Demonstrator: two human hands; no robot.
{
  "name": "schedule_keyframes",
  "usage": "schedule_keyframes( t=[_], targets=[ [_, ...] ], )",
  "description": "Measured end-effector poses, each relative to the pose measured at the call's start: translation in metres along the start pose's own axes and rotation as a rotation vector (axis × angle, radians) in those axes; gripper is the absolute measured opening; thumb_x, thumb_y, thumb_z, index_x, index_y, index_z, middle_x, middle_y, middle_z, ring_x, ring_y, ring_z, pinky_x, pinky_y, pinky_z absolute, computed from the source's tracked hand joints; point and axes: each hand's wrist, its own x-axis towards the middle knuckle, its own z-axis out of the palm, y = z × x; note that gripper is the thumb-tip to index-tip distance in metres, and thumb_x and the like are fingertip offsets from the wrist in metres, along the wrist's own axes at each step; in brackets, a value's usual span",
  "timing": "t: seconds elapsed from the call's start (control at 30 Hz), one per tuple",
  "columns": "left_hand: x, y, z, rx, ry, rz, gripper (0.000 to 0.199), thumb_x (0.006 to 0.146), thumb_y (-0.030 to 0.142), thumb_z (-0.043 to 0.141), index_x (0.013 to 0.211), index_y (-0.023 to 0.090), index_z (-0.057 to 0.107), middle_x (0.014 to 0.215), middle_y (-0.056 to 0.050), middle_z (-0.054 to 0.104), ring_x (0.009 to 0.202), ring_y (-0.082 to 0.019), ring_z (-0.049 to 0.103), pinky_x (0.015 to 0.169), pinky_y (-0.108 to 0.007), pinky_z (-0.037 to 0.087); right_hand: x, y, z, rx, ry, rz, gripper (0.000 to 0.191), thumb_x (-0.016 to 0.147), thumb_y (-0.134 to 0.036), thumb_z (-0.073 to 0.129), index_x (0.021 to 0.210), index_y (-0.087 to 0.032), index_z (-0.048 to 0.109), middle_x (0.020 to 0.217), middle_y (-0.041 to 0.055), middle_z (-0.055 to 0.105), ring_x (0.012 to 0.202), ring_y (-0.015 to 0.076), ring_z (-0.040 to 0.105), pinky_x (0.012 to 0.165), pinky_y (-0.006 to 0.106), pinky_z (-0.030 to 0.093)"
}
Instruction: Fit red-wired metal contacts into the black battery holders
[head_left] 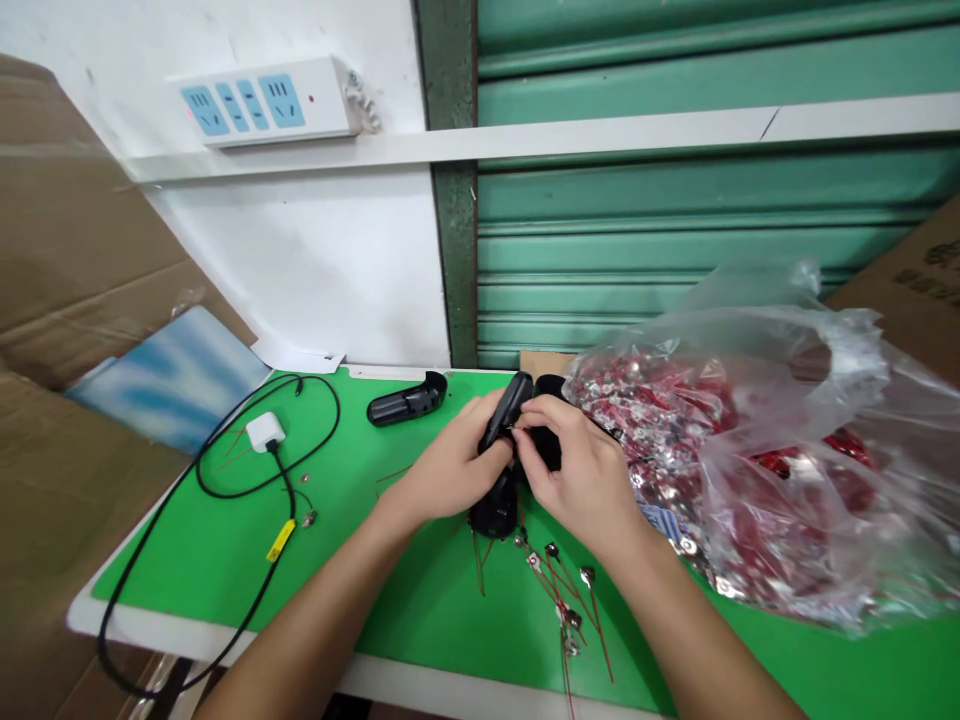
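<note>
My left hand (454, 465) is closed around a black plastic casing (511, 398), held tilted above the green table mat. The fingertips of my right hand (577, 465) are pinched together at the casing's inner side; whatever small thing they grip is hidden. Just below my hands a second dark plastic part (495, 518) shows, and I cannot tell whether it joins the casing. Loose metal pieces with thin red wires (573, 622) lie on the mat in front of my right wrist. Farther left rests another black curved shell (405, 403).
A clear plastic bag (787, 480) full of red-wired metal pieces covers the right side. On the left are a looped black cable (337, 415) and a white adapter (265, 432). Cardboard (45, 350) borders the left; a power strip (270, 102) hangs on the wall.
</note>
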Motion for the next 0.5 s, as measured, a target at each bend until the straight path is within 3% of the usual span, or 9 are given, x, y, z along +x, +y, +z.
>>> schedule_keyframes(
  t=[0.5],
  targets=[
    [0.0009,0.0011,0.003,-0.025,0.018,-0.041,0.052,0.091,0.014,0.049,0.142,0.024,0.057,0.144,-0.004,0.064,0.131,-0.022,0.056,0.123,-0.041,0.042,0.0001,0.0006,-0.0031,-0.021,-0.024,0.009,0.033,0.098,-0.012,0.057,0.129,-0.024,0.052,0.097,0.0043,0.076,0.084,0.0206,0.077,0.074,0.033,0.062]
  ],
)
